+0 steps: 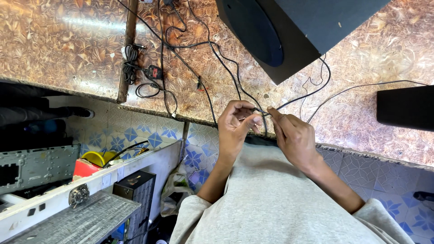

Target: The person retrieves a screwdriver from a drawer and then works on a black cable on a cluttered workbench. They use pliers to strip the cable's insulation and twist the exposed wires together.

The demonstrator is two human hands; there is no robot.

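Observation:
My left hand [234, 129] and my right hand [294, 138] meet over the front edge of a brown patterned counter [361, 117]. Both pinch the same thin black wire [264, 111] between fingertips, the left with thumb and forefinger curled, the right with its forefinger pointing at the joint. From my fingers the wire runs right and up towards a large black speaker box [294, 36] standing on the counter. Grey sleeves cover my arms below.
Several more black cables [212, 49] and a black plug [154, 72] with a coiled lead lie on the counter's left part. A second black box [404, 107] sits at the right edge. Lower left hold a grey metal chassis [36, 165], a white shelf and blue-patterned floor tiles [135, 133].

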